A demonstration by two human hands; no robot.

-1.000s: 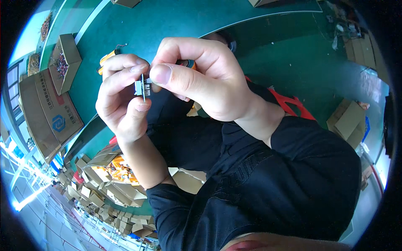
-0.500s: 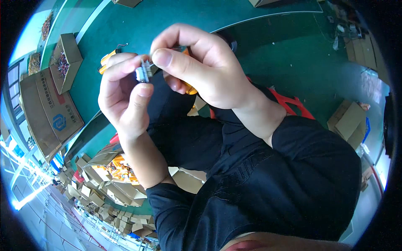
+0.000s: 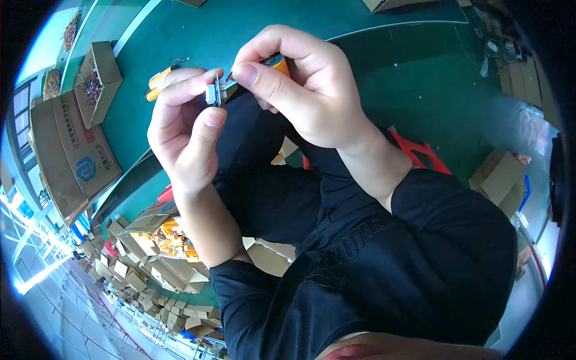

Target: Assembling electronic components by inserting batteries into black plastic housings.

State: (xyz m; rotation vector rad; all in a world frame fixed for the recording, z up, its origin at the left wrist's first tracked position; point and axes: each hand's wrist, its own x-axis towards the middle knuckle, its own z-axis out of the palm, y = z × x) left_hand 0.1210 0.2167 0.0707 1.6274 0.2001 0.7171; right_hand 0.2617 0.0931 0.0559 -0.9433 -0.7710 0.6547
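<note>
My left hand is closed, pinching a small circuit board with a white block on it between thumb and fingertips. Close beside the board, my right hand curls round an orange cylindrical battery, mostly hidden by the palm and fingers. Its thumb and forefinger press together on what looks like a thin dark wire lead beside the board's edge. Whether the lead touches the board I cannot tell. Just behind my left fingers, an orange battery pack with a short lead lies on the green tabletop.
At the left stand a box of small dark and reddish parts and a large brown carton. Below my left forearm is an open carton of orange batteries. A red stool shows at right, beside another open carton.
Both hands have shifted slightly right. The board has turned more edge-on, and my right hand has tilted, showing more of the battery's end above the thumb.
</note>
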